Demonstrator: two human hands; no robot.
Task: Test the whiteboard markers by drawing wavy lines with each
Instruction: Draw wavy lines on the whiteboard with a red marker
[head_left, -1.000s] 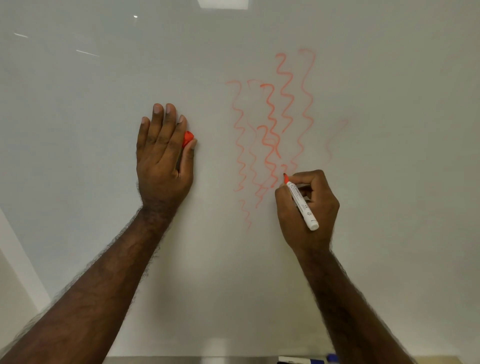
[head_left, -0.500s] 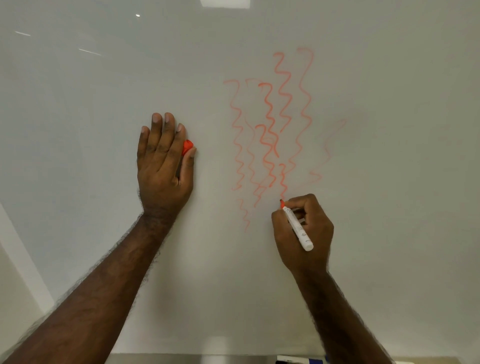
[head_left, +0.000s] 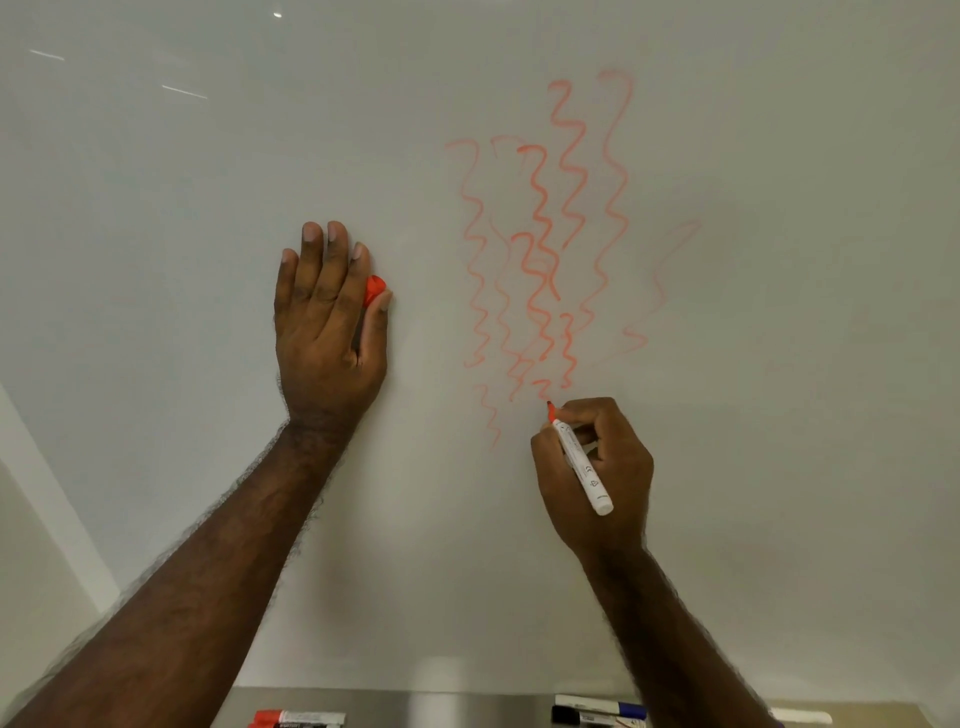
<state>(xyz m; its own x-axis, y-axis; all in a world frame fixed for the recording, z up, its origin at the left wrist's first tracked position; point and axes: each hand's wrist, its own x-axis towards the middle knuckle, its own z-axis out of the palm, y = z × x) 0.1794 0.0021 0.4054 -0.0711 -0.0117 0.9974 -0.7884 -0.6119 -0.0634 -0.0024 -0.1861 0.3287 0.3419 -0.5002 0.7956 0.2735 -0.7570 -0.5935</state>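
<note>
The fingers (head_left: 589, 434) of the right hand (head_left: 597, 467) were curled round the white-barrelled whiteboard marker with the orange tip (head_left: 579, 460), pinched near its front end, the tip being held against the glossy white whiteboard (head_left: 208, 182) just below the cluster of orange wavy lines (head_left: 540, 249). The left hand (head_left: 327, 322) was laid flat on the board well to the left of the lines, fingers straight, and the small orange cap (head_left: 375, 291) was pinched between thumb and forefinger.

The step in hand was judged to be the drawing of a further wavy line with the orange marker. Several existing strokes looked faint and patchy, so steady, even pressure and an unhurried stroke would be called for, and a bare patch of board would be better chosen than the crowded middle, so that the ink could be judged fairly.

No container proper was seen. On the metal ledge (head_left: 441, 706) under the board, other markers were lying: red-capped ones (head_left: 291, 718) at the left, and a blue-capped (head_left: 602, 705) and a black-capped one (head_left: 592, 717) at the right, partly cut off by the frame edge.
</note>
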